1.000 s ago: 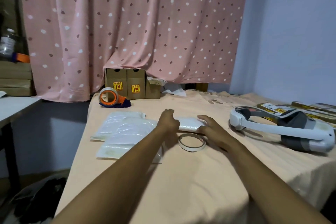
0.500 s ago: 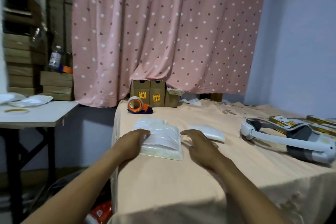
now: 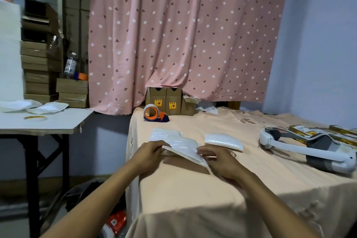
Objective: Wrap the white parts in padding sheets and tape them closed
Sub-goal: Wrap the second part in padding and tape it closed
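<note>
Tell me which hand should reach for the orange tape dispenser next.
Left, probably. The tape dispenser stands straight beyond the left hand; the right hand would have to cross the padding sheet both hands hold.

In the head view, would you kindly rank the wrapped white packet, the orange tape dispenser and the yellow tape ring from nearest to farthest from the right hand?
1. wrapped white packet: just beyond the right hand.
2. orange tape dispenser: back left on the same table.
3. yellow tape ring: far left, on the side table.
</note>
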